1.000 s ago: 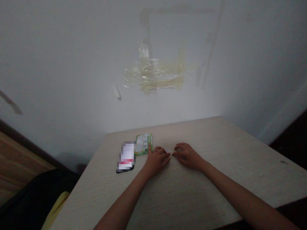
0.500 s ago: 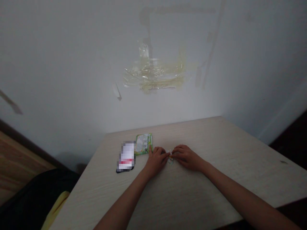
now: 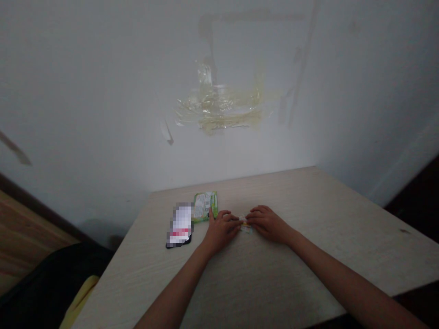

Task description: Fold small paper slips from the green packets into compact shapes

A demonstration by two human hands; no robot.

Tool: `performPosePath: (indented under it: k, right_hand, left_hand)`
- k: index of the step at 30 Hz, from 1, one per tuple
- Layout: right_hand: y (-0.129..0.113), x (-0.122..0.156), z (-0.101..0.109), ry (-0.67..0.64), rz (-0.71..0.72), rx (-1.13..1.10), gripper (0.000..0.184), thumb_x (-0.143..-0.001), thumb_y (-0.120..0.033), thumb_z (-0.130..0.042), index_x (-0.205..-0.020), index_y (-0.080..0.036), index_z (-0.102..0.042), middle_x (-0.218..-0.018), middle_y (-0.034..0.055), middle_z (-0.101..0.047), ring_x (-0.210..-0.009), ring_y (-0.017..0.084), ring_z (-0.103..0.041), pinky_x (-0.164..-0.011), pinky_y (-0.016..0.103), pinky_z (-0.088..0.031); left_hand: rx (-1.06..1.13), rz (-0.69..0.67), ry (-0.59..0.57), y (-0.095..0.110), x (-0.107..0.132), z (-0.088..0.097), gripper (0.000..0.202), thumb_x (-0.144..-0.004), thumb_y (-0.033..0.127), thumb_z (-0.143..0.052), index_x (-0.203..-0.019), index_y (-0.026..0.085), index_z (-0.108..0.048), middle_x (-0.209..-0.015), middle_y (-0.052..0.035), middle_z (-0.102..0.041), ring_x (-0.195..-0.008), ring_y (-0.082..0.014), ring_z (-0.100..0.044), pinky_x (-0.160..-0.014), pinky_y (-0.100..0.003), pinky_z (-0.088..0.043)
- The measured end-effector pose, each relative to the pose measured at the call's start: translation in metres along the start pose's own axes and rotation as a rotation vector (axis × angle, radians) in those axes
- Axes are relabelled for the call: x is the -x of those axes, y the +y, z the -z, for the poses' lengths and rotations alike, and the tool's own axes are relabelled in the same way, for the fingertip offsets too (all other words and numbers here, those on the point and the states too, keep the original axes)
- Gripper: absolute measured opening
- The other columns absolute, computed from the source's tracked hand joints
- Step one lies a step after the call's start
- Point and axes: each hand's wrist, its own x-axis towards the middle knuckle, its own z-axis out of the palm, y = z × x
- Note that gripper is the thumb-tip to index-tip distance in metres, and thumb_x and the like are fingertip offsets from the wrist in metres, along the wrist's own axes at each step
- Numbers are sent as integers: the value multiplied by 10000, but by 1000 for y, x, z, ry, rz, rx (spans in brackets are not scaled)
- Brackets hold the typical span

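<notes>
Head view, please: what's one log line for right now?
left hand: at left of small wrapper; right hand: at its right; green packet: partly behind left hand; phone: left of green packet

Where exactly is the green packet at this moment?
In the head view, the green packet lies on the table left of centre, beside the phone, just beyond the left hand.

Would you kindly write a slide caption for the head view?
Left hand and right hand meet at a small translucent item on a wood-grain table, near a green-edged printed packet.

small translucent wrapper (image 3: pixel 246 226), orange-tinged; partly covered
</notes>
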Motion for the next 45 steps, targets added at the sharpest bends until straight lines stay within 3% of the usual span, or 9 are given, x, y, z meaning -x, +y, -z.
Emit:
performPosePath:
  k: [6, 15, 24, 36, 45]
  right_hand:
    - [0, 2, -2, -5, 6, -22, 326, -912, -200, -498, -1205, -267, -622, -1188, 44, -667, -1146, 215, -551, -1040, 465, -366]
    - [-1, 3, -4, -49, -4, -40, 353, -930, -233, -487, -1267, -287, -580, -1245, 33, -641, -1197, 198, -527, -1084, 467, -318]
    - [-1, 2, -4, -73, -25, -44, 331, -948, -270, -477, -1259, -303, -586, -1259, 26, -632, -1186, 188, -538, -1082, 453, -319]
    - [-3, 1, -3, -74, 4, -52, 359, -963, -312, -464, -1314, -325, -542, -1264, 40, -619, -1168, 209, -530, -1037, 441, -361]
    - [-2, -1, -3, -86, -9, -99, 348, -961, -301, -469, -1296, -333, -557, -1247, 30, -628, -1165, 197, -531, -1030, 421, -374]
  left_hand:
    - [-3, 29, 39, -1, 0, -3, 241, -907, 413, -526, -1096, 383, -673, -1105, 14, -709, -1196, -241, -496, -1088, -667, 88]
    - [-37, 76, 43, 0, 1, -3, 209, -893, 429, -548, -1059, 418, -674, -1200, 43, -671, -1291, -274, -421, -1042, -729, 103]
    - [65, 135, 12, 2, -2, -4, 200, -894, 415, -548, -1031, 395, -692, -1180, 44, -685, -1303, -260, -421, -1039, -681, 208]
    - [85, 192, 10, 4, -2, -4, 192, -850, 410, -603, -1025, 375, -675, -1197, 34, -677, -1307, -269, -424, -1038, -699, 173]
    - [102, 306, 54, 11, -12, -6, 111, -835, 399, -626, -865, 326, -703, -1099, 25, -706, -1242, -260, -468, -1009, -718, 187]
